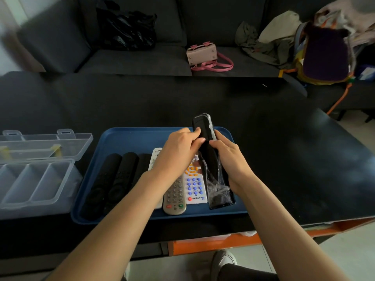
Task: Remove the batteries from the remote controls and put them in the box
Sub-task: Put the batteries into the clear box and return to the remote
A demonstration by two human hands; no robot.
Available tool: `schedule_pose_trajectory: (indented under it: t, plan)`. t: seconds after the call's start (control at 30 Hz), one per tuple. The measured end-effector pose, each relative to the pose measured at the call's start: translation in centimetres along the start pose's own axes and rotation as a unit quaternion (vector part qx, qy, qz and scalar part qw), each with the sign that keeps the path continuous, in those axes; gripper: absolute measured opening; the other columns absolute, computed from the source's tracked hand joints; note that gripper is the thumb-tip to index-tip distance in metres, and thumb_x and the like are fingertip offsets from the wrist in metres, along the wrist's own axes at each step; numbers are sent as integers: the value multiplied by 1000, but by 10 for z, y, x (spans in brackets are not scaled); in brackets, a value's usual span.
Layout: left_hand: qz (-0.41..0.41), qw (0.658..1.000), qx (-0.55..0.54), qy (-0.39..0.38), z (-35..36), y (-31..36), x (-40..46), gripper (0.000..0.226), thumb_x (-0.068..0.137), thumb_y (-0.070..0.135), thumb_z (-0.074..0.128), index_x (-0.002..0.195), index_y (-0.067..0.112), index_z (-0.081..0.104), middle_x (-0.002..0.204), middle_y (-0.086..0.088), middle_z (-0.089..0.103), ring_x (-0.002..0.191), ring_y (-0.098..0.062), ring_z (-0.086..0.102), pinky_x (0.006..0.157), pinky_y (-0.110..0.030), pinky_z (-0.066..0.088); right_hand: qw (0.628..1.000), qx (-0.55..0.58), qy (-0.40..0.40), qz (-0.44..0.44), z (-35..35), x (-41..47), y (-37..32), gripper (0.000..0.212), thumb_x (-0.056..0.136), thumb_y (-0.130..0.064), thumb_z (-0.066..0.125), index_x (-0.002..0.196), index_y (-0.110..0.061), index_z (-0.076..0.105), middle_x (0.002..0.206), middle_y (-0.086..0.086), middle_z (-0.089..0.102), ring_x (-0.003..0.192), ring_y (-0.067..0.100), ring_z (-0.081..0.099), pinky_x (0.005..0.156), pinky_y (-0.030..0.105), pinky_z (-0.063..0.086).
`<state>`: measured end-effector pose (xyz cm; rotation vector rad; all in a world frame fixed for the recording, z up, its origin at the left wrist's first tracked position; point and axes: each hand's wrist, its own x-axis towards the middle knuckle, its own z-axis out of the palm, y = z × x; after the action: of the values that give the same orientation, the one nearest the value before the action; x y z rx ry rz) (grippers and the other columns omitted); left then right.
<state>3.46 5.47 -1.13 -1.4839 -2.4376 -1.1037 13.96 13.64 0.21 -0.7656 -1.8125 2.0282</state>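
Black rigid plastic remote control (205,138) in slippery clear wrap, light, gripped mid-body by left hand (178,151) and right hand (227,155).

A black remote (205,142), sheathed in thin, crinkled, glossy clear film, is seen over a smooth blue plastic tray (129,138). Matt black remotes (109,179) and pale plastic remotes (178,191) with rubbery coloured buttons are laid in it. The box (38,175) is made of clear, slightly cloudy plastic. The worktop (284,159) is covered in a dark, faintly sheened surface.
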Motion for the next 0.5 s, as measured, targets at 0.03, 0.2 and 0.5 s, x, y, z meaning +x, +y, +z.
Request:
schedule_pose_trajectory:
  t: [0.03, 0.2, 0.5]
  plan:
    - [-1, 1000, -3, 0, -1, -1, 0, 41, 95, 28, 47, 133, 11, 49, 87, -5, 52, 77, -9, 48, 62, -19, 34, 1000, 3, 1, 2, 0, 0, 0, 31, 100, -17, 38, 102, -35, 62, 109, 23, 64, 91, 32, 63, 85, 50, 52]
    - [-4, 1000, -12, -18, -4, -5, 2, 40, 94, 27, 50, 131, 12, 51, 92, -8, 56, 77, -8, 47, 57, -10, 31, 1000, 7, -7, 4, 1, 0, 0, 31, 100, -16, 37, 104, -33, 62, 112, 27, 62, 88, 32, 62, 84, 51, 53]
    - [-63, 997, -33, 22, 1, 1, 0, 40, 88, 24, 59, 127, 14, 55, 108, -7, 55, 86, -7, 46, 72, -16, 37, 1000, -11, -2, -1, 0, 1, 3, 32, 100, -19, 37, 103, -41, 60, 108, 20, 65, 93, 31, 63, 87, 50, 52]
